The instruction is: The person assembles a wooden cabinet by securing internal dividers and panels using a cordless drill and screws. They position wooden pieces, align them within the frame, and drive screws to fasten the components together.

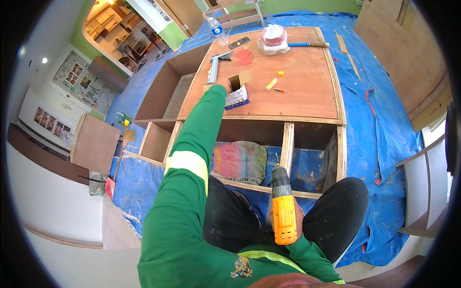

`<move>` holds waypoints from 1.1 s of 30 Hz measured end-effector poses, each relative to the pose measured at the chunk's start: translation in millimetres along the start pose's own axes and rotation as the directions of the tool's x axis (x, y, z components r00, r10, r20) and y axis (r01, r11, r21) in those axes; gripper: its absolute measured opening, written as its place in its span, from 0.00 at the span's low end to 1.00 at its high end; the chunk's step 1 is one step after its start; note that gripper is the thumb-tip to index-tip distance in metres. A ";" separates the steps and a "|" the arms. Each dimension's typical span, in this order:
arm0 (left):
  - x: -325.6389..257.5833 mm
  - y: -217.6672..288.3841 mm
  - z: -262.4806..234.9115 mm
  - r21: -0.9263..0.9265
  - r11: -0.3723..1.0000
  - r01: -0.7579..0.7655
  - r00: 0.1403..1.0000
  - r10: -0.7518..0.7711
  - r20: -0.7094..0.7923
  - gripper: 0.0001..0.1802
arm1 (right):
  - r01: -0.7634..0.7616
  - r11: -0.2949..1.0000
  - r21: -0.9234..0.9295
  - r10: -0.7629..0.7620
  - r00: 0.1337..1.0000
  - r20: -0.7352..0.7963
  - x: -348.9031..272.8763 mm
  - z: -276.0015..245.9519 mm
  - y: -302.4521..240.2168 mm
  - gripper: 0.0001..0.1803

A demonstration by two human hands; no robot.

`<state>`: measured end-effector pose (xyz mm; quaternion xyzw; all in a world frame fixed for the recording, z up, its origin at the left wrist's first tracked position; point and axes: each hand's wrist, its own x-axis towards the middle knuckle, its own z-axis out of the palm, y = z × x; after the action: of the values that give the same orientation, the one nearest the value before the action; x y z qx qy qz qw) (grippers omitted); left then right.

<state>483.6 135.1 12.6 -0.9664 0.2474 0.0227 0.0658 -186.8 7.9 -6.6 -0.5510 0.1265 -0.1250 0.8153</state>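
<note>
In my right hand is a yellow and black cordless drill, held upright between my knees, with a thin bit pointing away from me. The fingers wrap around its handle. My left arm stretches across the plywood panel, and my left hand is at a small open cardboard box with its flaps up. The fingers are hidden by the box and sleeve, so their grip does not show. Beyond the box lies a caulking gun. To its right are a small yellow-and-white packet and a yellow piece.
The wooden cabinet frame has open compartments, one with a printed sack. On its panel stand a water bottle, a bagged tub and a hammer. Blue tarp covers the floor; boards lean right.
</note>
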 end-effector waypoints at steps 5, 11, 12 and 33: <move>-4.3 95.0 14.4 0.040 0.999 0.035 0.997 -0.032 -0.075 0.10 | -0.241 0.780 0.578 0.285 0.959 0.016 4.6 -18.7 14.1 0.16; -19.9 60.3 -18.0 0.094 0.996 -0.004 0.999 -0.001 0.047 0.14 | -0.251 0.758 0.603 0.281 0.959 0.045 1.9 -12.7 26.6 0.14; -24.0 62.9 -25.8 0.050 0.998 -0.026 0.999 0.024 0.040 0.15 | -0.270 0.726 0.632 0.301 0.952 0.061 2.0 -13.2 25.9 0.14; -379.3 157.7 15.9 -0.929 -0.363 0.072 0.995 -0.038 0.092 0.13 | 0.088 0.978 -0.188 -0.094 0.995 -0.021 5.3 -0.3 28.0 0.19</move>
<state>75.0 180.5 7.5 -0.6115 0.0728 0.2234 -0.7556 -180.1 15.9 -33.2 -0.6285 0.1245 -0.1580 0.7514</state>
